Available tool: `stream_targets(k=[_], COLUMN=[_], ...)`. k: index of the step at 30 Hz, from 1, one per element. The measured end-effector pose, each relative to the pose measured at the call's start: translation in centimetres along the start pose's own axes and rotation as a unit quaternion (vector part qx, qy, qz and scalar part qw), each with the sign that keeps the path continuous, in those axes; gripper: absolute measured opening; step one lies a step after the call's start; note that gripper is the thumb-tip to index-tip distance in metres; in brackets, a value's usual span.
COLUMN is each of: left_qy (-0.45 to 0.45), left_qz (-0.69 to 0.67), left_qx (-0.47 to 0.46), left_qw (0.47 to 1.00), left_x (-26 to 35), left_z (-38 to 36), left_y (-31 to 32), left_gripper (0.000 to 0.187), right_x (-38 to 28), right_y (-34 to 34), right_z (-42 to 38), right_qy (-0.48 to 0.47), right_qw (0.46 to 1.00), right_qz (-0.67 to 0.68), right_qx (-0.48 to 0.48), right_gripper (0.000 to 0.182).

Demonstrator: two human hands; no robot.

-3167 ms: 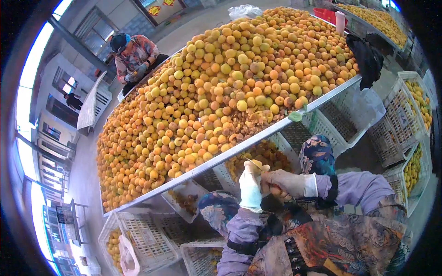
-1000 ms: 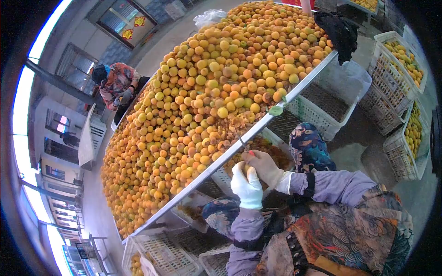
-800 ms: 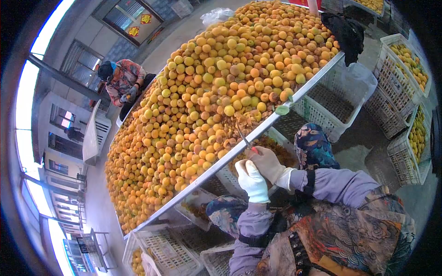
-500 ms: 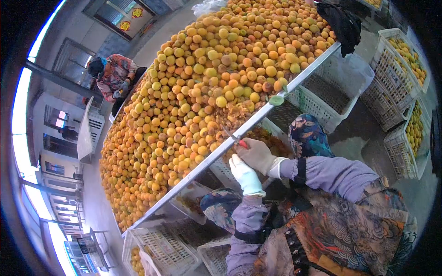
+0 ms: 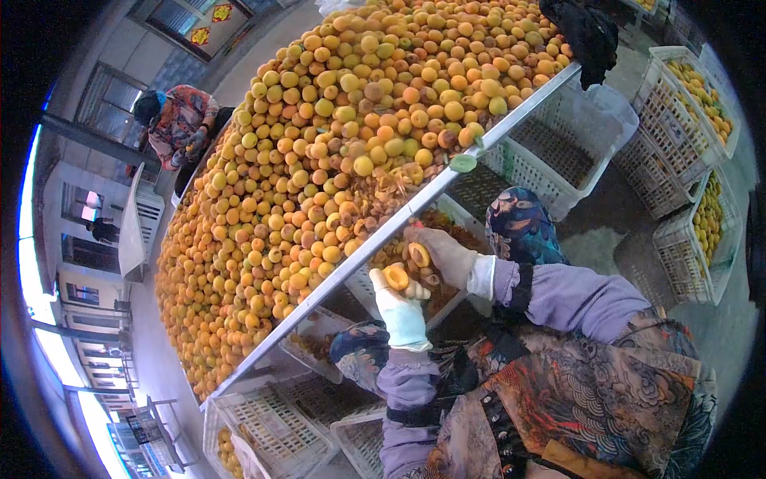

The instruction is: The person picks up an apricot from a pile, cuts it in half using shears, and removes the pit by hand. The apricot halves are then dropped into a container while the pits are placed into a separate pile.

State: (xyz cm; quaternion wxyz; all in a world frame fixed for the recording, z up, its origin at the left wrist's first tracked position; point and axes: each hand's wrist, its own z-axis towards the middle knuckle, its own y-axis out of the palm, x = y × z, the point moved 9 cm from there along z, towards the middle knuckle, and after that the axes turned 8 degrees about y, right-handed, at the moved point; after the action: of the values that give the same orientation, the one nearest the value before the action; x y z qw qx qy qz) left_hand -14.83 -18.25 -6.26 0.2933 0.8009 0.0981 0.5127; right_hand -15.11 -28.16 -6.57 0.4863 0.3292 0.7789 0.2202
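Note:
My left hand (image 5: 401,313), in a white glove, is closed around an apricot half (image 5: 395,277) with its hollow cut face up. Close by, my right hand (image 5: 448,254), gloved too, has a second apricot half (image 5: 419,255) at its fingers. A bit of the red handle of a small knife (image 5: 416,225) shows at that hand; its blade is hard to make out. Both hands are just on my side of the metal table edge (image 5: 375,247), over a white crate (image 5: 467,219) with orange-brown pieces. A big heap of apricots (image 5: 319,160) covers the table.
Stacked crates of apricots (image 5: 686,136) stand at the right. A white crate (image 5: 550,160) sits under the table edge, with a black cloth (image 5: 586,36) above. More crates (image 5: 271,423) are at lower left. Another person (image 5: 182,128) works across the heap.
The hands, together before with the knife sticking out, have come slightly apart. Two cut apricot halves now show, one at each hand. The view has shifted a little.

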Motion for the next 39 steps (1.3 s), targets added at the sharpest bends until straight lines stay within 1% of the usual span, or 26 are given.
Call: stream_targets(k=[1,2,3,4,5,7,8,9,11,12,16,18,19,21,22,24,25,27,28,30,31,33,34,36,37,39], left_qy=[0.002,0.123,0.237,0.279,0.279,0.175,0.180,0.181,0.249,0.223,0.223,0.068,0.068,0.154,0.153,0.146,0.147,0.087,0.088,0.058,0.059,0.065,0.066,0.074,0.074,0.059], left_qz=[-0.002,0.191,0.373,0.461,0.461,0.382,0.381,0.385,0.393,0.359,0.334,0.210,0.208,0.249,0.248,0.172,0.171,0.096,0.094,0.014,0.014,-0.005,-0.006,0.007,0.007,0.003], left_qx=[-0.001,0.005,0.013,-0.043,-0.041,-0.039,-0.061,-0.108,-0.115,-0.109,-0.074,-0.037,-0.036,-0.055,-0.055,-0.051,-0.051,-0.057,-0.056,-0.052,-0.051,-0.059,-0.058,-0.054,-0.054,-0.073], left_qw=[1.000,0.974,0.897,0.841,0.842,0.907,0.905,0.898,0.877,0.900,0.913,0.975,0.975,0.955,0.955,0.973,0.973,0.990,0.990,0.997,0.997,0.996,0.996,0.996,0.996,0.996], left_x=[-0.1,2.0,4.2,5.0,5.0,3.5,3.1,2.8,2.7,2.2,2.1,0.2,-0.2,0.3,0.1,0.0,0.3,-0.1,0.0,-0.3,-0.3,-0.2,-0.2,-0.1,-0.1,-0.3], left_z=[0.4,0.9,0.5,0.0,-0.4,-0.4,-1.0,-1.6,-2.0,-1.8,-1.9,-2.3,-2.3,-2.0,-2.0,-2.0,-2.2,-2.7,-2.7,-2.7,-2.7,-2.9,-2.9,-2.9,-2.8,-2.5], left_y=[-0.3,-0.8,-0.2,0.8,0.8,0.2,1.2,2.5,3.3,2.9,1.7,0.2,-0.2,-0.4,-0.5,-0.4,-0.1,0.4,0.3,0.1,0.1,0.4,0.5,0.5,0.1,-0.5], left_gripper=[0.043,0.041,0.043,0.051,0.051,0.051,0.049,0.052,0.054,0.055,0.053,0.050,0.050,0.046,0.046,0.052,0.052,0.051,0.051,0.049,0.049,0.049,0.049,0.049,0.049,0.049], right_x=[0.0,0.6,0.9,0.6,0.3,-1.1,-0.5,-0.1,-0.1,0.1,0.0,-1.1,-0.8,-0.8,-0.6,-0.7,-0.4,-0.3,-0.3,-0.9,-1.0,-1.3,-1.1,-0.1,-0.1,-1.1], right_y=[-0.1,-0.8,-1.0,-0.5,-0.5,-0.1,-0.8,-0.6,-1.3,-1.1,-0.5,0.0,-0.2,-0.4,-0.2,-0.1,-0.2,-0.2,-0.3,-0.3,-0.2,-0.1,-0.2,-0.6,-0.7,-1.2], right_z=[0.1,0.3,-0.1,-0.8,-1.5,-2.3,-0.9,-0.6,-0.4,-0.6,-1.5,-2.3,-2.3,-2.4,-2.6,-3.2,-3.1,-3.2,-3.1,-3.4,-3.6,-4.2,-4.2,-3.6,-3.6,-3.7], right_qy=[-0.001,0.028,0.058,0.067,0.068,0.018,-0.018,-0.016,-0.049,-0.046,-0.053,-0.112,-0.111,-0.133,-0.133,-0.129,-0.129,-0.156,-0.156,-0.174,-0.174,-0.164,-0.163,-0.126,-0.125,-0.140], right_qw=[1.000,0.999,0.996,0.997,0.997,1.000,1.000,0.999,0.998,0.999,0.997,0.982,0.982,0.953,0.953,0.949,0.948,0.935,0.935,0.897,0.897,0.880,0.879,0.910,0.910,0.944], right_qz=[-0.002,0.029,0.060,0.039,0.037,-0.004,-0.009,-0.012,-0.013,-0.018,-0.047,-0.154,-0.155,-0.266,-0.267,-0.277,-0.279,-0.307,-0.309,-0.388,-0.388,-0.425,-0.427,-0.382,-0.383,-0.284], right_qx=[-0.001,0.020,0.041,0.005,0.004,-0.003,-0.023,-0.027,0.024,0.022,0.007,0.015,0.015,0.054,0.054,0.082,0.082,0.082,0.081,0.119,0.119,0.135,0.134,0.103,0.103,0.094], right_gripper=[0.031,0.030,0.030,0.030,0.030,0.022,0.019,0.019,0.016,0.016,0.016,0.017,0.017,0.020,0.020,0.021,0.021,0.022,0.022,0.021,0.021,0.021,0.021,0.023,0.023,0.019])
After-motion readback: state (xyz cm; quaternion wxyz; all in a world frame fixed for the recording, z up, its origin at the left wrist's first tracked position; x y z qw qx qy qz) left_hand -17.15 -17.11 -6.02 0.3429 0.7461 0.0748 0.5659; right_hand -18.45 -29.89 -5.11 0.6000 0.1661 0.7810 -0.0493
